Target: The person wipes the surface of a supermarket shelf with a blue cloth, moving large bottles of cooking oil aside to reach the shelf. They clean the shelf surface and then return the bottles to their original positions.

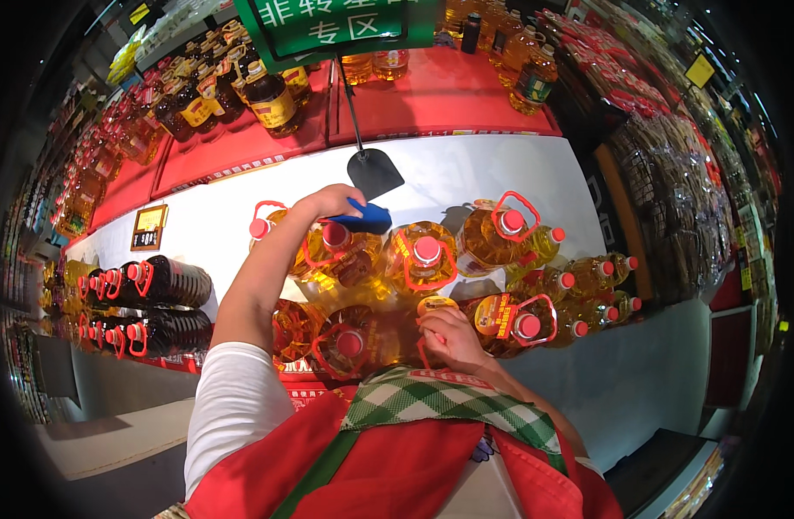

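Note:
My left hand (pixel 332 202) is closed around a blue cloth (pixel 368 217), held above the caps of the farther row of oil bottles. Just below the cloth is a large clear bottle of golden oil (pixel 358 256) with a red cap and red handle. To its right stands another oil bottle (pixel 427 259) of the same kind. My right hand (pixel 454 337) grips the red cap and handle area of an oil bottle in the near row; most of that bottle is hidden under the hand. Beside it, a similar bottle (pixel 350 344) is on the left and a labelled one (pixel 507 318) on the right.
Dark bottles with red handles (pixel 170 282) fill the white shelf's left end, near a price sign (pixel 149 227). Smaller oil bottles (pixel 565 279) stand at right. A black sign base (pixel 375 172) carries a green sign (pixel 338 32) overhead. Red-covered tiers (pixel 436 97) rise behind.

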Available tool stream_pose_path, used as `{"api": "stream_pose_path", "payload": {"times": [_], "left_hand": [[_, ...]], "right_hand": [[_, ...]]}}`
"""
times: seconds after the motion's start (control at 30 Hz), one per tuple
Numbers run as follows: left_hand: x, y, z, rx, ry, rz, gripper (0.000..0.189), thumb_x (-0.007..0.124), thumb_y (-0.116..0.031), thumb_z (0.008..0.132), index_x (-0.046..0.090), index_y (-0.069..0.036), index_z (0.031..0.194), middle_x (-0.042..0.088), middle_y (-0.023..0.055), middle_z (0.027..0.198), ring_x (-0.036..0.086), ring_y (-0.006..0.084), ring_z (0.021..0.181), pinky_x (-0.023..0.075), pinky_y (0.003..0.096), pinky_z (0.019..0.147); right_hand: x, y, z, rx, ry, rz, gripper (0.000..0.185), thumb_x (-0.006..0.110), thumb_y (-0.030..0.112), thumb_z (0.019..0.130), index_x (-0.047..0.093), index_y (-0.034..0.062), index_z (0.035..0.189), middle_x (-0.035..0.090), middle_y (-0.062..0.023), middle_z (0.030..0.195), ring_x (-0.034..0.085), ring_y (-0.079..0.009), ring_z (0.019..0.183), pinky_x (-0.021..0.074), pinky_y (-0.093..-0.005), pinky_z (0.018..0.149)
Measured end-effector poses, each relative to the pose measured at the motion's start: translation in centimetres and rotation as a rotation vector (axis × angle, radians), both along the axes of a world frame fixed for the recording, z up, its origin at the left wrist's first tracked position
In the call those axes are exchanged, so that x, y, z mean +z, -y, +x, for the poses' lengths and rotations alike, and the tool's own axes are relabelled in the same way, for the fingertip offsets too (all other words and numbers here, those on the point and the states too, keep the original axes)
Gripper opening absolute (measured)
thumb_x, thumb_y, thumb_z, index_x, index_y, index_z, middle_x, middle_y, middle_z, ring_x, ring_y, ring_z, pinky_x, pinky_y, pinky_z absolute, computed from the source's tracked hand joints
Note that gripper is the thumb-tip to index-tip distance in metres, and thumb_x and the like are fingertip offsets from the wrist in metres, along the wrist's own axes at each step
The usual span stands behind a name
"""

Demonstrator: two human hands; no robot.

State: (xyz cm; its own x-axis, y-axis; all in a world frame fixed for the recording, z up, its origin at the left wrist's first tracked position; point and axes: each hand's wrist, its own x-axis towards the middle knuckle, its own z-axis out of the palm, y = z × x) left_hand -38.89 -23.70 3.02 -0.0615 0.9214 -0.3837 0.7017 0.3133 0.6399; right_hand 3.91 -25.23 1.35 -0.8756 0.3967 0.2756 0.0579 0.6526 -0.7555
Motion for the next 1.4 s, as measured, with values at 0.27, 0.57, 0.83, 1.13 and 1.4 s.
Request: {"api": "stream_pose_path", "payload": {"times": [0.27,0.57,0.83,1.13,1.4], "left_hand": [[-0.8,10.2,1.3,0.385,-0.181,0.372,0.025,0.068,-0.007,0.092,0.066,-0.004,0.117,0.069,0.0154,0.11,0.067,0.0283,0.101,0.052,0.0383,0.089],[-3.1,15.6,9.9,0.794,-0.397,0.463,0.029,0.062,-0.004,0.089,0.052,-0.001,0.116,0.056,0.0276,0.105,0.055,0.0487,0.1,0.0464,0.0523,0.087],[-3.8,17.5,13.0,0.593,-0.298,0.52,0.031,0.071,0.001,0.077,0.051,-0.003,0.1,0.056,0.0229,0.101,0.055,0.0471,0.095,0.0464,0.0508,0.08],[-1.9,12.4,16.4,0.112,-0.389,0.488,0.019,0.066,-0.004,0.081,0.056,-0.007,0.097,0.055,0.0188,0.098,0.059,0.0411,0.088,0.049,0.0516,0.076],[-0.7,3.8,14.2,0.097,-0.507,0.459,0.012,0.061,-0.003,0.082,0.061,-0.005,0.094,0.061,0.0214,0.098,0.063,0.041,0.088,0.0521,0.0485,0.076]], "right_hand": [[0.1,0.0,-0.2,-0.001,0.007,-0.02,0.015,0.07,0.012,0.086,0.069,0.0073,0.101,0.068,-0.0082,0.108,0.062,-0.031,0.108,0.0455,-0.0437,0.097],[0.3,-0.3,-0.3,0.039,-0.01,-0.023,0.011,0.068,0.011,0.085,0.069,0.0076,0.096,0.068,-0.0077,0.106,0.061,-0.0318,0.107,0.0452,-0.0438,0.095],[0.2,-0.1,-0.3,0.044,-0.026,-0.018,0.01,0.068,0.011,0.085,0.069,0.0088,0.094,0.068,-0.007,0.106,0.062,-0.0304,0.107,0.0455,-0.0438,0.095],[0.1,-0.1,-0.2,0.058,-0.027,-0.062,0.007,0.066,0.013,0.088,0.069,0.0094,0.093,0.068,-0.0056,0.106,0.061,-0.0299,0.106,0.0445,-0.0432,0.095],[0.3,0.1,-0.1,0.035,-0.027,-0.053,0.009,0.067,0.012,0.088,0.068,0.0084,0.096,0.067,-0.0067,0.106,0.061,-0.0305,0.105,0.0448,-0.0428,0.094]]}}
